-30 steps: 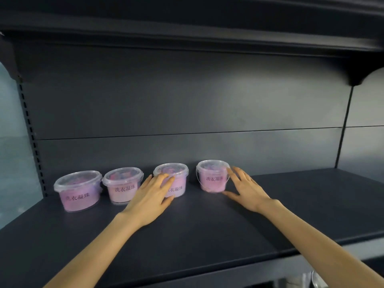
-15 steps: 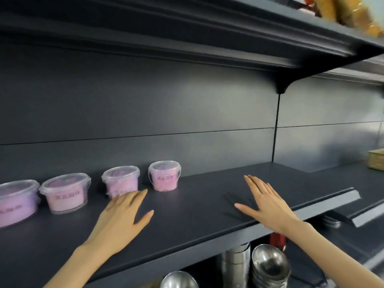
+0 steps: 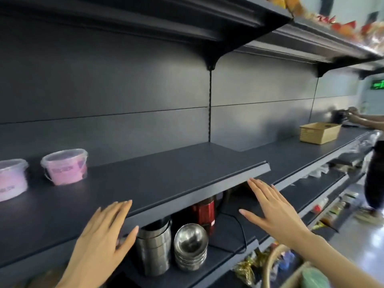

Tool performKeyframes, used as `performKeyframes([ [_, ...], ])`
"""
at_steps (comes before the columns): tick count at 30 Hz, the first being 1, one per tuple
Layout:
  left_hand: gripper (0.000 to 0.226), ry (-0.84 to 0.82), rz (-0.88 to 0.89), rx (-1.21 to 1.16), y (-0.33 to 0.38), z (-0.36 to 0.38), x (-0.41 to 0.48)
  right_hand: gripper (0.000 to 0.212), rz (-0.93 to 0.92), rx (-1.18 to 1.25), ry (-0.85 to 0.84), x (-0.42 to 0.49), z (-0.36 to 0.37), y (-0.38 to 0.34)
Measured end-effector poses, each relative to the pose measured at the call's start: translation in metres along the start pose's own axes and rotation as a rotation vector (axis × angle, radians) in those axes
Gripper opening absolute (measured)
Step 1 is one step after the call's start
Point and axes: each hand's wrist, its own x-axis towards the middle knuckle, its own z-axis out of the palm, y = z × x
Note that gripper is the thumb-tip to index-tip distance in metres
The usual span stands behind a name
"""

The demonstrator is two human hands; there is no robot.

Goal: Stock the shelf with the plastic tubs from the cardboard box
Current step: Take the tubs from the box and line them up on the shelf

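Note:
Two clear plastic tubs with pink contents stand at the far left of the dark shelf (image 3: 166, 179): one whole tub (image 3: 64, 166) and one cut off by the frame's left edge (image 3: 11, 179). My left hand (image 3: 104, 240) hovers flat with fingers spread at the shelf's front edge, holding nothing. Off the shelf, below its right corner, my right hand (image 3: 272, 210) is empty too, fingers straight. The cardboard box is out of sight.
Beneath the shelf stand stacked steel cups (image 3: 154, 250), stacked steel bowls (image 3: 190, 244) and a red pot (image 3: 202, 210). A woven basket (image 3: 319, 132) sits on the neighbouring shelf to the right. Another person's arm (image 3: 365, 119) reaches in at far right. Packaged goods fill lower shelves.
The view has swung right and down, so the tubs have slid to the left edge. Both hands have drawn back from the tubs to the shelf's front edge, still empty.

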Motion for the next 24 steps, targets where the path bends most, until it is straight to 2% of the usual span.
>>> performKeyframes([
  [6, 0.06, -0.007, 0.222, -0.07, 0.097, 0.069, 0.007, 0.08, 0.157, -0.051, -0.066, -0.067, 0.018, 0.091],
  [15, 0.072, -0.366, 0.281, -0.205, 0.189, 0.191, 0.0, 0.08, 0.483, -0.059, -0.219, -0.193, 0.066, 0.168],
  [24, 0.067, -0.665, 0.454, -0.271, 0.27, 0.303, -0.004, 0.111, 0.762, -0.078, -0.426, -0.273, 0.132, 0.206],
])
